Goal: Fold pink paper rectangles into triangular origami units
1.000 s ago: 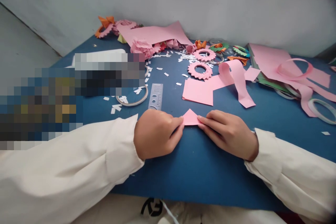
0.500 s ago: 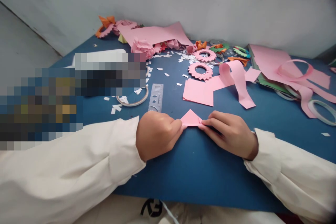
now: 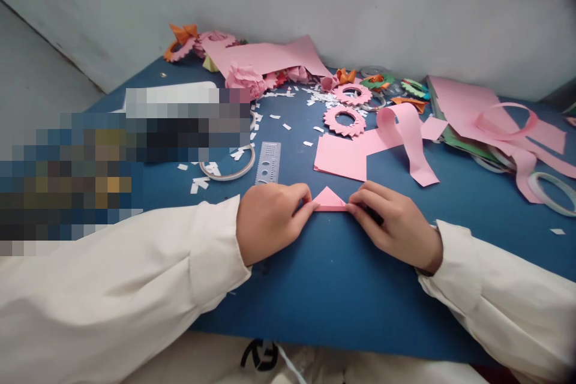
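A small pink folded paper lies on the blue table, its pointed top facing away from me and a narrow folded strip along its near edge. My left hand pinches its left corner between thumb and forefinger. At the right corner, the closed fingers and thumb of my right hand grip the paper. Just beyond sits a stack of pink paper squares. A clear ruler stencil lies beyond my left hand.
Pink paper rings, a curled pink strip and white scraps lie farther back. Tape rolls are on both sides. Large pink sheets rest near the wall. The left side is pixelated.
The near edge of the pink paper now shows a flatter, clearer folded strip. My left hand has shifted slightly away from me, its fingers now more arched; my right fingertips have moved slightly.
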`<state>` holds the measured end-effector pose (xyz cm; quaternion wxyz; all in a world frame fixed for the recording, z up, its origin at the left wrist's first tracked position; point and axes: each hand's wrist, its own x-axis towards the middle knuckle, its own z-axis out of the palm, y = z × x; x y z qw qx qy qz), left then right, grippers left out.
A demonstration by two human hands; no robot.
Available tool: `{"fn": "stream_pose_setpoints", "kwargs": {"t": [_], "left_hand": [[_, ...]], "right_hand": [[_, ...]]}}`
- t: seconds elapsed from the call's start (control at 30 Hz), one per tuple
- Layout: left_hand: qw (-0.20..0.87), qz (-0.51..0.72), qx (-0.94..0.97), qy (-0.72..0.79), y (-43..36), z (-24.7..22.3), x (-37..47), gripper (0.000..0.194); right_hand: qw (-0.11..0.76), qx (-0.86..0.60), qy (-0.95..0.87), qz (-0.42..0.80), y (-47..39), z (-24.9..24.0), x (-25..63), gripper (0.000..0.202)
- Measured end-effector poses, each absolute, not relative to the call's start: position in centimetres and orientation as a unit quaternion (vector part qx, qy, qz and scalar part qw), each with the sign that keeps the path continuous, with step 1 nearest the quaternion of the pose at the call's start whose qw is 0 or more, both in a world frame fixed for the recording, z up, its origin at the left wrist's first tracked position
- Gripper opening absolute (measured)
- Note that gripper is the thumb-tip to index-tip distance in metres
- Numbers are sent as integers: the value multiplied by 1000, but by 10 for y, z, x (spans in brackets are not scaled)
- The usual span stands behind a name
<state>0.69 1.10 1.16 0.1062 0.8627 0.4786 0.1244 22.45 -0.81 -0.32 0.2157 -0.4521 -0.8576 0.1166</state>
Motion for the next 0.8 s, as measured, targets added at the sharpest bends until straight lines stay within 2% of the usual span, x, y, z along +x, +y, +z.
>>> {"fn": "stream_pose_setpoints", "kwargs": {"t": [0.53,0.67,0.8], "left_hand": [[-19,131,891,434,11,3,7,25],[-54,131,924,355,13,0,3,21],[-79,131,953,261,14,-3,-2,28]], "right_hand": [[220,-481,-845,76,-10,-6,224,10],[235,-478,-843,72,-10,-6,223,10],[243,-440,-860,84,-8,-7,225,13]]}}
